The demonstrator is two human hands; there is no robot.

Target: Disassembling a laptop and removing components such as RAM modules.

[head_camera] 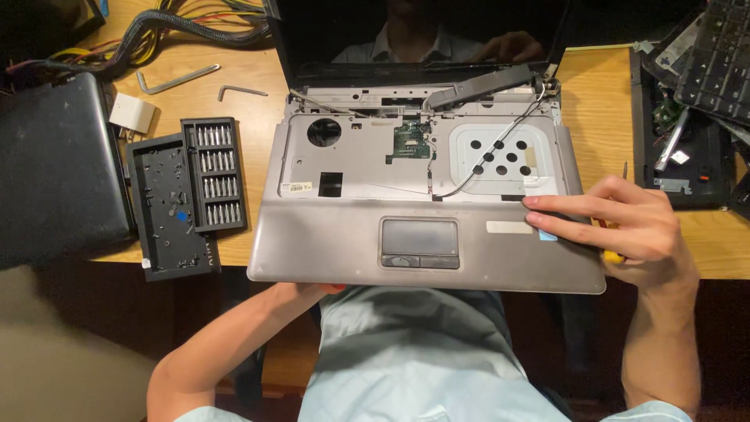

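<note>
Left to right. Far out beyond my left hand (308,290), a black case (58,168) lies on the surface (598,86); nearer, an open screwdriver bit set (187,191) sits with two hex keys (176,78) behind it.

My left hand is under the front edge of the laptop base (351,242), left of centre. Only the wrist and the heel of the hand show, so I cannot tell how its fingers are set.

The laptop base lies directly between my hands, with its long axis running left to right. The keyboard is out, exposing a metal tray, a small green circuit board (412,141) and a thin cable (488,160). The front edge overhangs the surface toward my body. The dark screen (422,31) stands at the far edge.

My right hand (625,230) is at the right front corner, fingers extended flat along the palm rest, thumb side unseen; something yellow (613,255) shows beneath it. This hand has more of the casing.

Past my right hand lie a loose keyboard (715,55) and black parts (680,148). Open room exists mainly toward my body.
</note>
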